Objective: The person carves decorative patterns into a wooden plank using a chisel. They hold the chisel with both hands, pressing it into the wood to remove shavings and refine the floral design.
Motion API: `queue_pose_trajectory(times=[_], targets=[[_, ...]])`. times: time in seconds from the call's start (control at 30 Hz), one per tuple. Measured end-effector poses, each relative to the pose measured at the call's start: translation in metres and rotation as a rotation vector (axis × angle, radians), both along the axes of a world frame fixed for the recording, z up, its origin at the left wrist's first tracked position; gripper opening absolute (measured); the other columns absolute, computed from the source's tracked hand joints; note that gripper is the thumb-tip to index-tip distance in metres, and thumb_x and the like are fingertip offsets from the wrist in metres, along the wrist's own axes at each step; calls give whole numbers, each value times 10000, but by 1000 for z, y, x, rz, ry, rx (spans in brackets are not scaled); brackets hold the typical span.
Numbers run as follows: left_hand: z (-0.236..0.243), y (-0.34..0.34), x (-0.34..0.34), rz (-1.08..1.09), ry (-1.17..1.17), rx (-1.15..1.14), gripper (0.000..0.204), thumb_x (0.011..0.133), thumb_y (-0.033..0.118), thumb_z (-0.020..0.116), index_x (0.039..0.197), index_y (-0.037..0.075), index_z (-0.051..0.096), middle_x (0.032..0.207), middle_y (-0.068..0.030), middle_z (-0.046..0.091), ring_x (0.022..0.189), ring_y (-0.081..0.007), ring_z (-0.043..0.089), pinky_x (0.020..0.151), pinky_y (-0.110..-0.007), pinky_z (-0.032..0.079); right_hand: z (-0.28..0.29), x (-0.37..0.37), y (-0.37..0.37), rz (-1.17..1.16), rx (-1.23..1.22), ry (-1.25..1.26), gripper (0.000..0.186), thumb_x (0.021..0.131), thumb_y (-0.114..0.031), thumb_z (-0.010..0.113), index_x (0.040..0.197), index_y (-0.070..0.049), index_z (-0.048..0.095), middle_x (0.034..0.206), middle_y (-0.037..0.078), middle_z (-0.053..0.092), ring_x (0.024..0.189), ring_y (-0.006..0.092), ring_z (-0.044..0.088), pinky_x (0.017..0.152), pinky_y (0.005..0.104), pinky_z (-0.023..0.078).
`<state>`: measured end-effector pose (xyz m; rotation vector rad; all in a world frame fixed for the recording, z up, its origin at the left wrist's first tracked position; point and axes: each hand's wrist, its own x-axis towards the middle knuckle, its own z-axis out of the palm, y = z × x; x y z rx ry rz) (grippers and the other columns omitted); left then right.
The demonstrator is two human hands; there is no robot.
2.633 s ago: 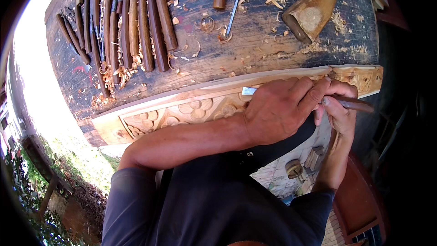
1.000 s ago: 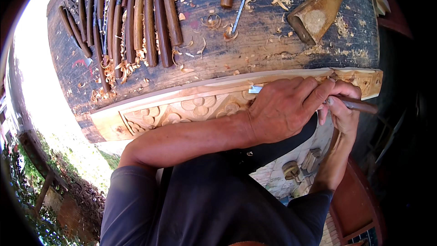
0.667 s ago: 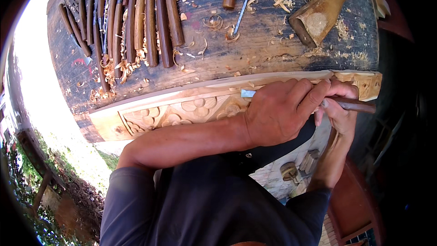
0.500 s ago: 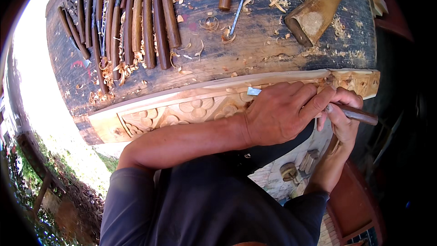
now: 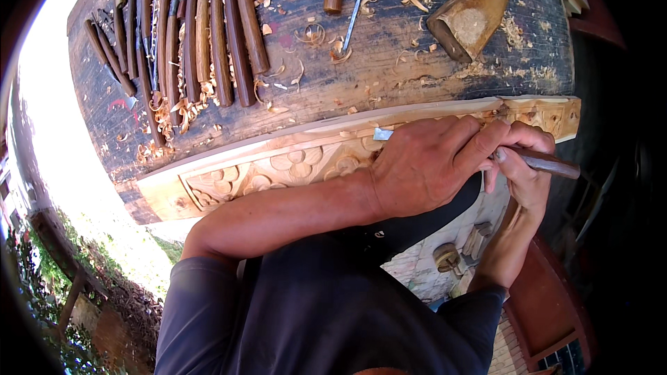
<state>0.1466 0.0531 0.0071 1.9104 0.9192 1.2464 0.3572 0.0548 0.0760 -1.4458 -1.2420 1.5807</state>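
Wooden panel (image 5: 164,196): floral relief (image 5: 290,162) is cut at left; any uncut remainder is hidden. Flat chisel (image 5: 382,134) is clamped by fingers of left hand (image 5: 425,165) and right hand (image 5: 528,185).

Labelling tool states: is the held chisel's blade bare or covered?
Bare at the tip: the chisel's blade shows as bright metal beyond the left hand. Farther back, cannot tell: the hand hides it.

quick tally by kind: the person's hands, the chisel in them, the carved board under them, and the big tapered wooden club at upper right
Left hand and right hand: 2
Held chisel: 1
Carved board: 1
Tapered wooden club: 1
Total: 5
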Motion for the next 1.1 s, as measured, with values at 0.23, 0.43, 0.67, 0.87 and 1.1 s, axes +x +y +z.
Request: queue_pose_trajectory(times=[0.23, 0.43, 0.67, 0.87, 1.1], targets=[[-6, -1, 2, 34, 36, 17, 608, 929, 233, 791, 1480, 39, 623, 933, -65, 668, 759, -248, 720, 610, -373, 558, -9, 0, 6, 6, -23, 55, 101, 944, -3, 736, 985, 85, 763, 800, 137, 739, 530, 186, 684, 475, 298, 502], [-6, 0, 3, 50, 27, 10, 573, 928, 184, 783, 1462, 40, 632, 943, -63, 671, 763, -245, 719, 599, -373, 553, -20, 7, 4, 8, -16, 100, 97, 950, 0, 742, 988, 88, 761, 826, 137, 741, 535, 190, 682, 479, 303, 520], [-4, 0, -3, 39, 66, -44, 556, 926, 157, 779, 1452, 42, 641, 896, -71, 672, 753, -251, 715, 590, -380, 547, -30, 4, 8, -2, -66, 159, 104, 944, 3, 770, 1010, 83, 764, 855, 147, 752, 558, 197, 694, 495, 316, 548], [-4, -5, -5, 39, 40, -23, 567, 929, 162, 769, 1463, 21, 644, 903, -70, 682, 748, -251, 713, 590, -388, 545, -29, -1, 2, 47, 27, 179, 136, 935, -27, 786, 987, 96, 761, 835, 170, 770, 559, 206, 702, 505, 322, 559], [2, -1, -2, -68, 22, 62, 658, 922, 272, 792, 1503, 16, 618, 883, -38, 634, 728, -211, 659, 637, -345, 536, -18, 12, -23, -64, 143, -26, 139, 919, -73, 787, 947, 59, 753, 759, 79, 725, 580, 131, 656, 553, 273, 499]])
